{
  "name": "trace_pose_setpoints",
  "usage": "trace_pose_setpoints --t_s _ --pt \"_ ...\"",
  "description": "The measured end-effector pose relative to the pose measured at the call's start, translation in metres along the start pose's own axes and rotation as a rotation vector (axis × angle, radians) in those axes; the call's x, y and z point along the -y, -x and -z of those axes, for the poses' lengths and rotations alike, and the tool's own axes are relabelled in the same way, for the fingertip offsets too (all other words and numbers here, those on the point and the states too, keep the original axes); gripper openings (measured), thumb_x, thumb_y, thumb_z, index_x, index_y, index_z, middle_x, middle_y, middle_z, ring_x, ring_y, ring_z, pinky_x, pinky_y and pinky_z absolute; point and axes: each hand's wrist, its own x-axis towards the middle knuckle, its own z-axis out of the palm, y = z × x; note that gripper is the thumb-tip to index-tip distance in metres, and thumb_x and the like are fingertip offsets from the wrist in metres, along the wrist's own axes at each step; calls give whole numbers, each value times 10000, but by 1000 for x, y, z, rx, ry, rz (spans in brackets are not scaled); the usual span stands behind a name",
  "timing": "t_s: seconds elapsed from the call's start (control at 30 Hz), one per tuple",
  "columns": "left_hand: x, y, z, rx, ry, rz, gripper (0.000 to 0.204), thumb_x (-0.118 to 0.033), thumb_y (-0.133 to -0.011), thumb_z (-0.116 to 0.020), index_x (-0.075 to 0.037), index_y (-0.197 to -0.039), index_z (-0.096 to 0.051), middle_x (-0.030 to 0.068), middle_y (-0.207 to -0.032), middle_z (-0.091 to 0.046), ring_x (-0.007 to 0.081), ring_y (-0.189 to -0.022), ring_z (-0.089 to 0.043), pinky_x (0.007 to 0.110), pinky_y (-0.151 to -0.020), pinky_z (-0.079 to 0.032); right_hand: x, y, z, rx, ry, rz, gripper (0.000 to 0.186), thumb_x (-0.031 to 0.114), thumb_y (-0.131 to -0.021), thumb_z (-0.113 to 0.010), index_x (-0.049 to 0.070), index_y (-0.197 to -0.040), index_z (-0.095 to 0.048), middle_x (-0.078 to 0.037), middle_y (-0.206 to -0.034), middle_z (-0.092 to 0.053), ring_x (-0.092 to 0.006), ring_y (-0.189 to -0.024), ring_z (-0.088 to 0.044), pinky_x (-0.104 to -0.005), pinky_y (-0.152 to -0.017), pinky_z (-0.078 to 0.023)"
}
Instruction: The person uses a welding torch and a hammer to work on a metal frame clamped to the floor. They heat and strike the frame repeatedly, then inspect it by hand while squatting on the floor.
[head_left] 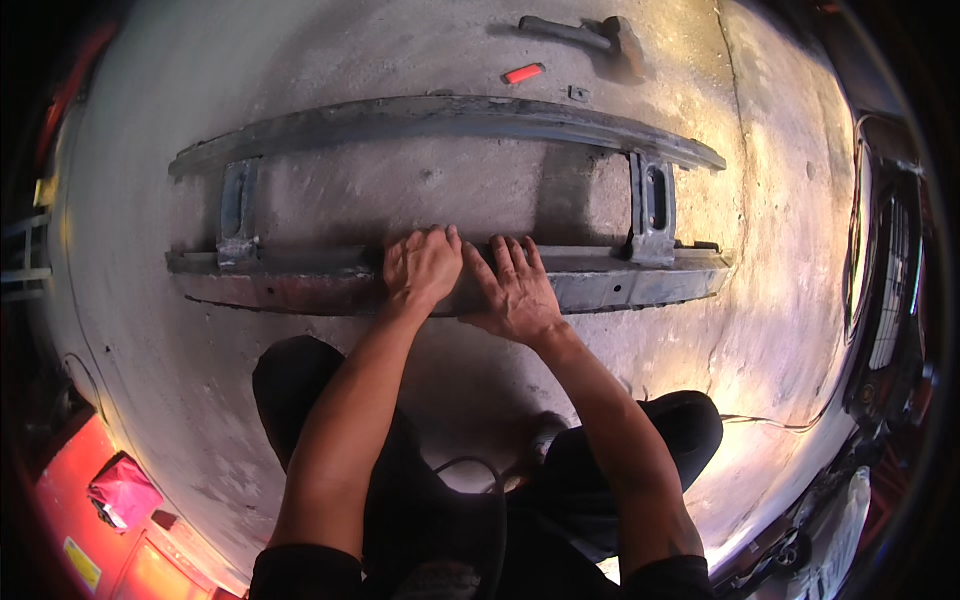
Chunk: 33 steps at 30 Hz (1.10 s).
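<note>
A dark, worn metal frame (pixel 640 290), apparently a vehicle's support frame, lies on the concrete before my knees. Two short upright brackets with slots join its two long beams, the far one bowed. My left hand (pixel 425 268) rests at the middle of the near beam with its fingers curled over the upper edge; the fingertips are hidden. Close beside it, my right hand (pixel 517 290) lies on the same beam, back of the hand up, fingers spread and thumb pointing left. My two hands are a small gap apart.
Beyond the frame lie a hammer (pixel 570 33), a small red object (pixel 523 73) and a small metal plate (pixel 578 94). A cable (pixel 790 428) runs along the floor at right, near dark vehicle parts (pixel 888 290). A pink bag or cloth (pixel 125 492) sits on red equipment at lower left.
</note>
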Motion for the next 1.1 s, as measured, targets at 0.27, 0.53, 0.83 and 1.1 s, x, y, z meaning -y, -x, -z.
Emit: trace_pose_setpoints --t_s 0.27,0.53,0.83,1.1 --pt "6 -1 -7 -66 48 -42 495 -401 -1094 -469 -42 -932 -768 226 -903 -758 431 -893 -732 550 -974 -502 -1 -27 1 -188 -131 -79 435 322 -953 -686 44 -1287 -689 -167 -1084 -697 -358 -1040 -673 -482 -982 -505" --pt "11 -2 -17 -210 50 -92 444 -347 -1061 -513 -76 -820 -769 175 -787 -761 386 -754 -743 549 -966 -480 5 -39 -14 -286 -78 -253 162 211 -951 -651 65 -983 -715 -149 -901 -712 -366 -895 -697 -474 -874 -536" --pt "13 -4 -22 -261 17 -133 428 -331 -1057 -518 -77 -818 -766 176 -767 -758 372 -737 -747 559 -984 -474 3 -41 -18 -291 -62 -250 127 179 -934 -629 64 -905 -675 -154 -866 -693 -380 -858 -680 -473 -831 -529" --pt "12 -5 -20 -226 21 -128 437 -334 -1065 -499 -74 -851 -777 168 -780 -763 375 -749 -748 577 -1023 -462 2 -43 -16 -246 -64 -261 114 176 -911 -638 70 -870 -649 -149 -848 -690 -379 -832 -678 -482 -807 -527"
